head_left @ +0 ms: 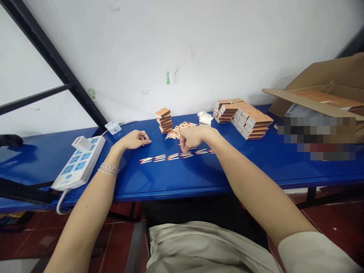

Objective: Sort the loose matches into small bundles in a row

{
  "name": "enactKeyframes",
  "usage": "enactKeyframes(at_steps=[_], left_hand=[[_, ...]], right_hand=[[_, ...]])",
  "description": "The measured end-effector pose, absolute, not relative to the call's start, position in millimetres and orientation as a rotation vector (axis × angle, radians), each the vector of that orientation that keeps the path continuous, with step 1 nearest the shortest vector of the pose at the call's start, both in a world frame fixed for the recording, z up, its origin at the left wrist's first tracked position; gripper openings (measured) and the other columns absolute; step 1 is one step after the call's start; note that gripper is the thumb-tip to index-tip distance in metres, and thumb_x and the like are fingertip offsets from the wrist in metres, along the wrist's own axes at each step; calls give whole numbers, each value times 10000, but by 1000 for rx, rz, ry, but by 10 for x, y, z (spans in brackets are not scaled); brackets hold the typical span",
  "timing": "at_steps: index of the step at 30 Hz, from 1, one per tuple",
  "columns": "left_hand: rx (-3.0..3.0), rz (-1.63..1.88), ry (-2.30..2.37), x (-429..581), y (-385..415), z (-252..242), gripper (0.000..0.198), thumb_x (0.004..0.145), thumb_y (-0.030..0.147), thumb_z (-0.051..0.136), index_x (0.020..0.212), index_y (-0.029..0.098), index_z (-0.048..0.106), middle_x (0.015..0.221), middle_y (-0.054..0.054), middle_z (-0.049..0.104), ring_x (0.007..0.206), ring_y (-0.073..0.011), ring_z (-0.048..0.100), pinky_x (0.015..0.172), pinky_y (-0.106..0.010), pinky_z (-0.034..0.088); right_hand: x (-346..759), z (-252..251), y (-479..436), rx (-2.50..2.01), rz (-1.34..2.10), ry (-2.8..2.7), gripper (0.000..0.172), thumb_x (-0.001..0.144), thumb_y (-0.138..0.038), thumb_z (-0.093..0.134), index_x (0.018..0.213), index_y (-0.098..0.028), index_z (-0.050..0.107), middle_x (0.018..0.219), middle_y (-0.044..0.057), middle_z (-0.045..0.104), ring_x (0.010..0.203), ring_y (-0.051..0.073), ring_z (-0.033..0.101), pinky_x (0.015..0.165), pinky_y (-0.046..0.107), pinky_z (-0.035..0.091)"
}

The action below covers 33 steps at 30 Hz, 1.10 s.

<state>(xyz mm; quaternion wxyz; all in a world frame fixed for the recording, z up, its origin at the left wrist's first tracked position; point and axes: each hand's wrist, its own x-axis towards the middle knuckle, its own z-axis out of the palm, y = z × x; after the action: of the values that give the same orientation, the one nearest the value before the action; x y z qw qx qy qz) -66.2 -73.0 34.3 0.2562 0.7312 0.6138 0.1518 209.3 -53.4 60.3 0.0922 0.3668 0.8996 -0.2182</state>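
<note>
Matchsticks (162, 157) are laid out on a blue table (170, 178) in one row of about six small groups, each of a few sticks lying side by side, red heads visible. A loose heap of matchsticks (179, 129) is lying just behind the row.

The right hand (191, 138) is held low over the middle of the row, knuckles up, fingers curled down toward the tabletop. Whether a stick is grasped cannot be told, as the fingertips are hidden behind the hand. The left hand (132, 139), with silver-coloured bracelets (108, 169) on the wrist, is rested on the tabletop just behind the left end of the row. Its fingers are loosely curved and released, and nothing is seen held.

Beyond the row, a stack of matchboxes (164, 120) is stood to the left of the heap. Larger stacks of matchboxes (243, 120) are placed to the right, with white paper scraps (205, 118) between. A white power strip (79, 163) is lying left of the left hand. An opened cardboard box (321, 91) is set at the right end of the table.
</note>
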Motion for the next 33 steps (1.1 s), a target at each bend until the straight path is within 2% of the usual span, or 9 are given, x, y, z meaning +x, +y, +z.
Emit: enactKeyframes(at_steps=[3, 9, 16, 22, 33], left_hand=[[1984, 411, 1665, -656, -736, 350, 334, 658, 489, 709, 744, 168, 669, 621, -17, 632, 577, -142, 548, 559, -262, 428], [1981, 406, 1667, -658, -738, 355, 329, 662, 478, 705, 760, 166, 667, 643, -22, 640, 583, -143, 550, 554, -263, 423], [1977, 422, 1664, -663, -738, 352, 316, 650, 472, 709, 740, 172, 669, 614, -15, 628, 575, -141, 544, 558, -261, 422], [1988, 406, 1679, -659, -732, 358, 328, 654, 486, 708, 749, 174, 670, 597, -10, 623, 556, -140, 531, 547, -263, 413], [1974, 399, 1686, -646, -733, 364, 316, 660, 473, 710, 755, 176, 664, 598, -9, 618, 561, -140, 535, 551, -264, 416]], right_hand=[[2119, 624, -510, 1106, -686, 2690, 129, 663, -141, 734, 763, -213, 772, 861, 11, 758, 837, 186, 680, 686, 264, 469], [2304, 604, -433, 1040, -852, 2755, 237, 696, -197, 725, 931, -181, 747, 879, 33, 759, 814, 166, 684, 715, 247, 475], [2538, 404, -332, 1031, -845, 2878, 208, 703, -273, 729, 899, -206, 747, 837, 17, 757, 773, 162, 678, 705, 260, 471], [2582, 403, -333, 1079, -876, 2838, 262, 682, -234, 739, 942, -207, 751, 844, 17, 756, 772, 170, 675, 703, 270, 465], [2598, 393, -340, 1072, -839, 2879, 235, 704, -193, 705, 935, -200, 744, 845, 20, 757, 781, 170, 682, 692, 262, 470]])
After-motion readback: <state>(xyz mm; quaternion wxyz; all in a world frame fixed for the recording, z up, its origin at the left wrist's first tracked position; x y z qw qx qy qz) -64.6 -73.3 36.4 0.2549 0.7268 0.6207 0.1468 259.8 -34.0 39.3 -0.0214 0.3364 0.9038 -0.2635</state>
